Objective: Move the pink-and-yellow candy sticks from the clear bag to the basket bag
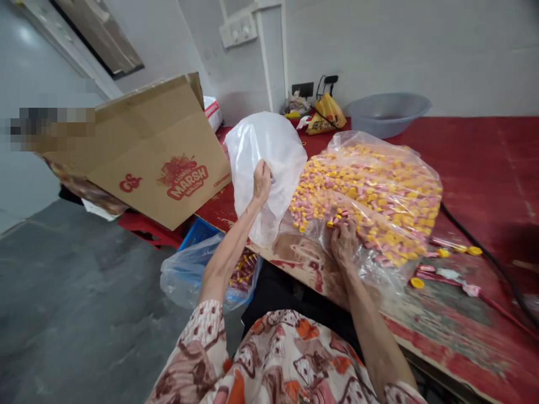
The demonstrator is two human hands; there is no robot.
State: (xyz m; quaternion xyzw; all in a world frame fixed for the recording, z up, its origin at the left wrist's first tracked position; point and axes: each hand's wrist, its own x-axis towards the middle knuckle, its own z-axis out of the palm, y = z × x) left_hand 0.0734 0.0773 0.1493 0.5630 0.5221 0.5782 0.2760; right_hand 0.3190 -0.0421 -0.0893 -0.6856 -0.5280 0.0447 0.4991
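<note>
My left hand (263, 182) is closed in front of a white plastic bag (269, 140) at the edge of the red table; what its fingers grip is partly hidden, with a small bluish bit showing beside them. To the right lies a large clear bag (379, 191) full of small pink pieces with yellow caps. My right hand (345, 244) is at the front opening of this bag, its fingers curled by a few of the capped pieces (337, 217). Whether those fingers hold a piece cannot be made out.
A cardboard box (164, 163) leans at the left, near a blurred-out person. Below the table edge stands a blue crate (197, 233) with a plastic liner and dark red, yellow-ended pieces. A grey basin (387, 112), yellow bag (327, 115) and black cable (484, 252) are on the table (475, 163).
</note>
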